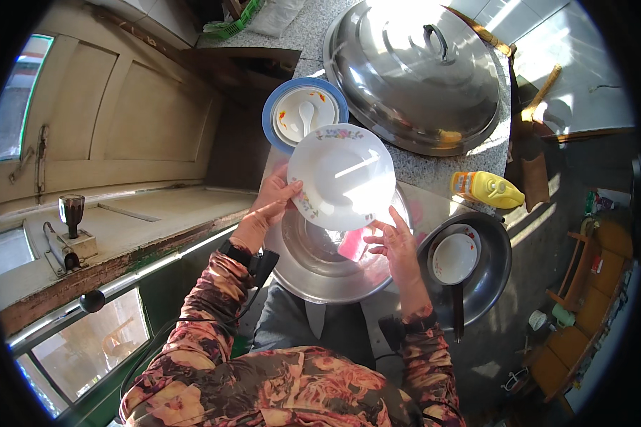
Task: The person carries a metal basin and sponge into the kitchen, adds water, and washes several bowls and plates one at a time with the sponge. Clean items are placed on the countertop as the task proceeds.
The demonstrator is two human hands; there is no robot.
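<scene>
My left hand [278,197] grips a white plate [347,171] with a floral rim by its left edge, thumb on top. My right hand [398,243] is at the plate's lower right rim with its fingers spread; whether they grip it is not plain. Below the plate stands a wide stainless steel basin [304,275], partly hidden by it. A pink sponge or cloth [352,244] shows over the basin, just under the plate. Behind the plate, a blue-rimmed bowl [272,117] holds stacked white bowls and a white spoon [306,115].
A large domed metal lid [406,91] rests on the speckled counter [312,58]. A yellow pump bottle [489,189] stands to the right. Below it, a dark metal basin [494,267] contains white bowls [455,259] and chopsticks [458,315]. A wooden door or window panel [149,115] is at left.
</scene>
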